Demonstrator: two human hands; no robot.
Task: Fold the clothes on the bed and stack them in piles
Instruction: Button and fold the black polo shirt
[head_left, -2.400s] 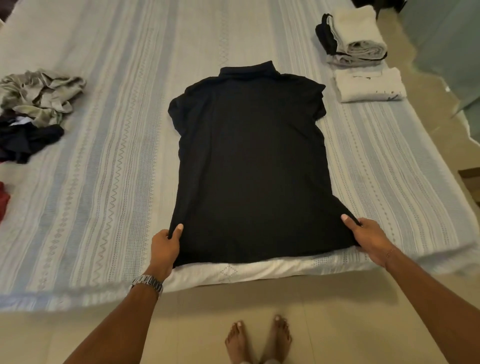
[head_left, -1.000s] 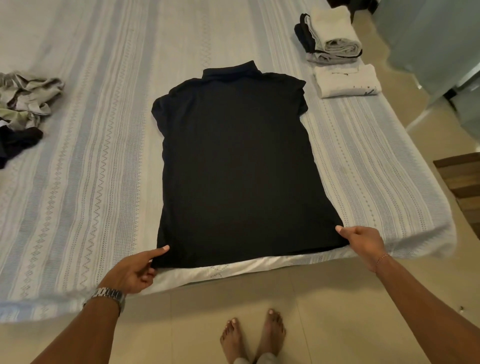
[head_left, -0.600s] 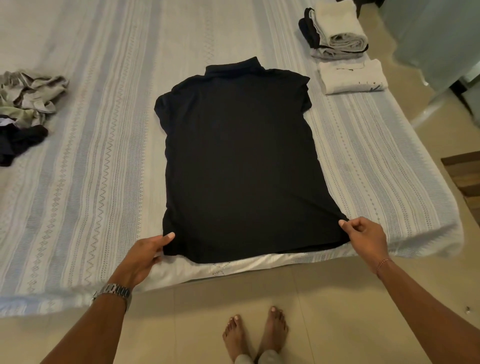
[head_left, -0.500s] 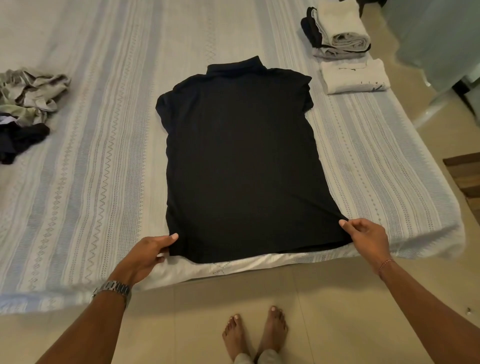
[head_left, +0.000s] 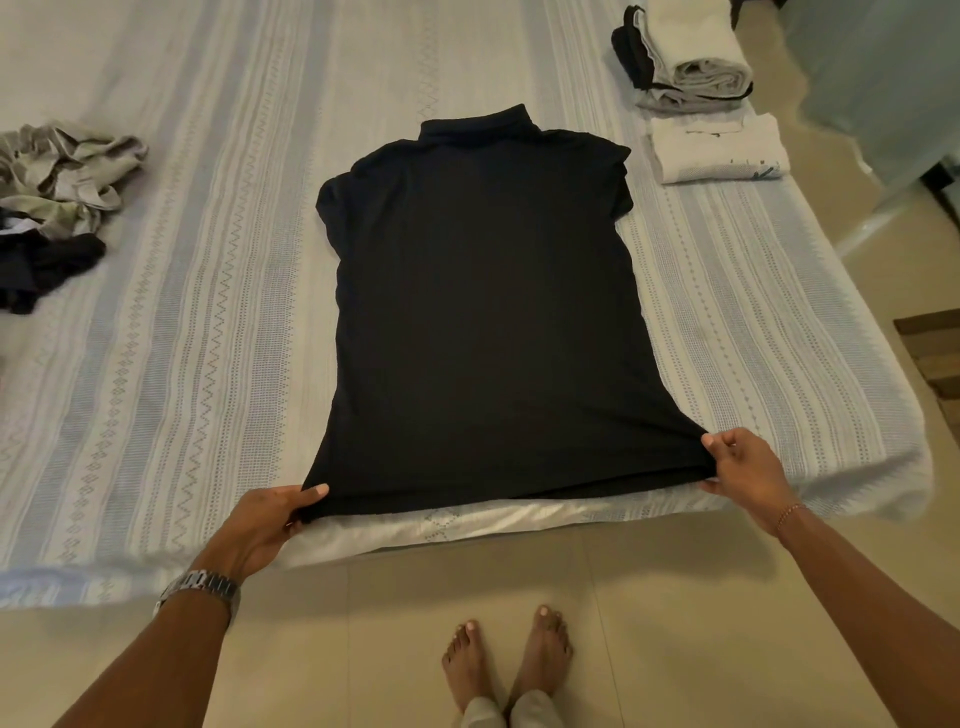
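Both hem corners of the black shirt (head_left: 483, 322), spread flat at bed (head_left: 208, 312) centre, are pinched, left hand (head_left: 260, 525) at 7 o'clock, right hand (head_left: 748, 473) at 4 o'clock; smoothing is judged under way, a lengthwise fold being called for next.

Silver wristwatch (head_left: 200, 586), thin bracelet (head_left: 789, 513), bare feet (head_left: 506, 660)

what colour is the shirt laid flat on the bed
Black, plain; the shirt shows clearly in the head view.
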